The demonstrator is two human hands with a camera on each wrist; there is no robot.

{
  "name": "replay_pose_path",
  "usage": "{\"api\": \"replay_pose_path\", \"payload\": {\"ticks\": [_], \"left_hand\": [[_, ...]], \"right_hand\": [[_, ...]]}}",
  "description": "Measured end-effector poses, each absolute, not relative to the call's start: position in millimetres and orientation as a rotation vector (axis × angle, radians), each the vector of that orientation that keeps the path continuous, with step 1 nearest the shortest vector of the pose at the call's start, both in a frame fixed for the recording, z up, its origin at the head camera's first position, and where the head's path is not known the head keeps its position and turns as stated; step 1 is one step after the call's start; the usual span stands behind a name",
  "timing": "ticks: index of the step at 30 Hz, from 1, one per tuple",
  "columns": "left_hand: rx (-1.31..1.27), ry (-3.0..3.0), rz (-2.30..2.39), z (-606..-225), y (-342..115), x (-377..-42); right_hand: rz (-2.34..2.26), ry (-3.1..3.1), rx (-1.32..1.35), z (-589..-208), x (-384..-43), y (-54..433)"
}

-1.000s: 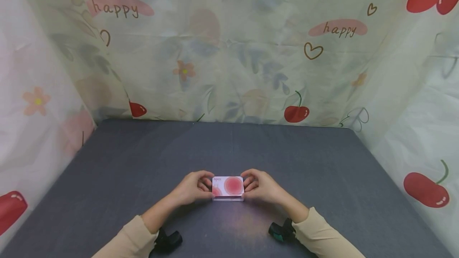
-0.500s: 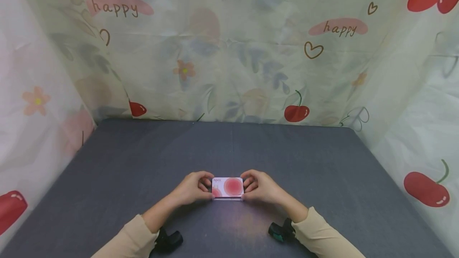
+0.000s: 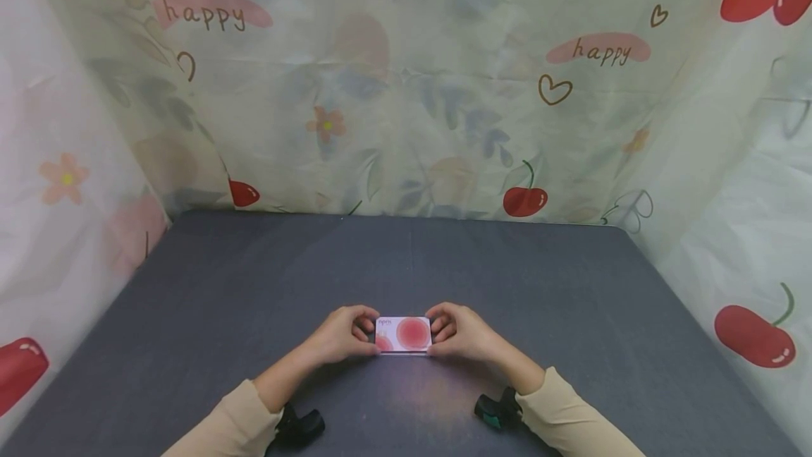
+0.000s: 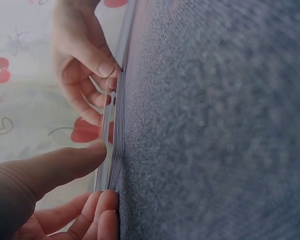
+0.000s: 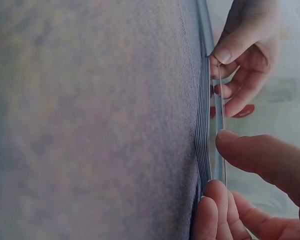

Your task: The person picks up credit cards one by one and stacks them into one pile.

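Observation:
A white card (image 3: 403,334) with pink-red circles lies level between both hands, over a thin stack of cards on the table. From the side, the stack (image 4: 118,120) shows several dark layered edges, and the card's edge (image 5: 221,115) runs a little above it with a narrow gap between. My left hand (image 3: 345,333) grips the left end, thumb at the near corner and fingers curled round the far one. Mirroring it, my right hand (image 3: 463,331) grips the right end. In the left wrist view, the left fingertips (image 4: 107,202) reach down to the stack's side.
The dark grey cloth-covered table (image 3: 406,259) spreads out around the hands. Patterned curtains (image 3: 406,90) with cherries and hearts stand along its back and both sides. Black straps with devices (image 3: 497,411) sit at the wrists below the beige sleeves (image 3: 571,407).
The card has shifted slightly down and nearer the person, and the pale strip under its near edge looks narrower. Both hands keep their grip, almost in the same place.

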State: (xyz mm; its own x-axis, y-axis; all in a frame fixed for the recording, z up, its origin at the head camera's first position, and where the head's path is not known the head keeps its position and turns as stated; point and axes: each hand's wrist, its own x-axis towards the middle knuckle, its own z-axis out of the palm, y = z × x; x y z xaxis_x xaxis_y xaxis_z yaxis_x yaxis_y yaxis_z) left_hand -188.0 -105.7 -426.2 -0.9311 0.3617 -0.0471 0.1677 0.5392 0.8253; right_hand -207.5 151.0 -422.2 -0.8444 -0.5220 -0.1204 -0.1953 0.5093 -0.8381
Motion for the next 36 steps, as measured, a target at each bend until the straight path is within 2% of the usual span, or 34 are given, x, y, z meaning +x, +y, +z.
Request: {"api": "replay_pose_path", "payload": {"ticks": [36], "left_hand": [[0.437, 2.598, 1.265, -423.2, -102.9, -185.2]], "right_hand": [[-1.234, 2.391, -0.607, -424.8, -209.2, 151.6]]}}
